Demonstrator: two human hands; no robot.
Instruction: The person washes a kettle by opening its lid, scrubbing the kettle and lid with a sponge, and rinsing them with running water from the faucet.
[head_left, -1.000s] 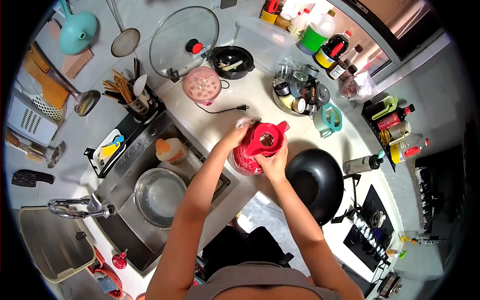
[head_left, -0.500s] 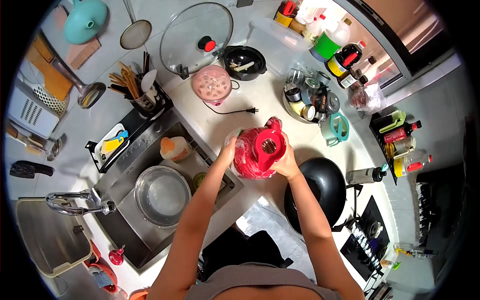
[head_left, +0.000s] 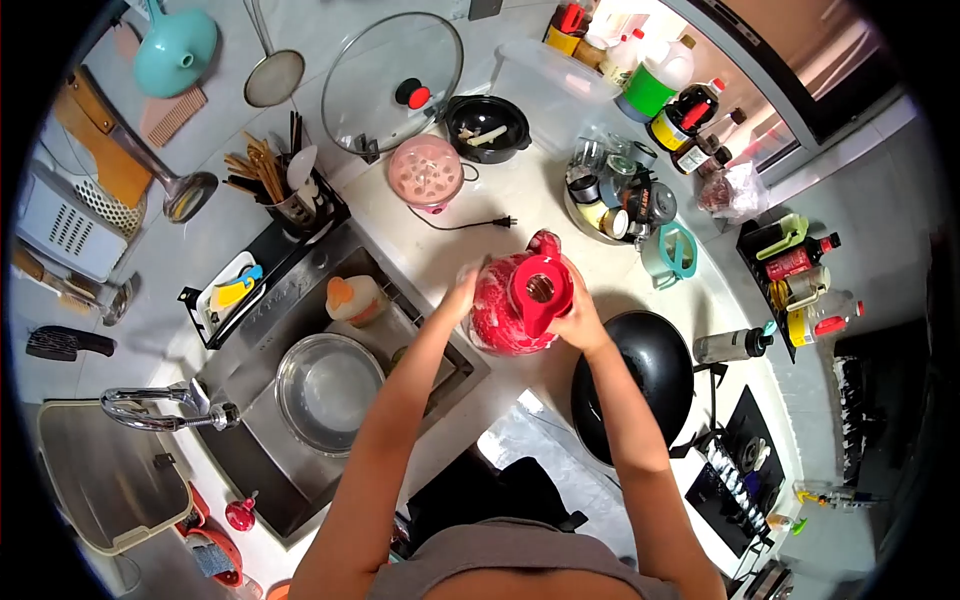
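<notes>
A red jug-like container (head_left: 497, 308) with whitish streaks on its side and a round opening at the top is between my hands, over the counter's front edge. My left hand (head_left: 460, 298) presses against its left side, the fingers partly hidden behind it. On the right side, my right hand (head_left: 580, 315) wraps round it near the red rim. Behind it on the counter lie a black plug and cord (head_left: 470, 225), beside a pink round appliance (head_left: 426, 170).
A sink (head_left: 290, 400) with a metal bowl (head_left: 330, 392) is on the left. The black wok (head_left: 640, 380) stands close to my right forearm. Behind are a black pot (head_left: 487, 128), a tray of jars (head_left: 615, 195) and a teal pitcher (head_left: 670, 255).
The view has shifted slightly. My left hand sits a little differently on the red container's side; both hands stay on it.
</notes>
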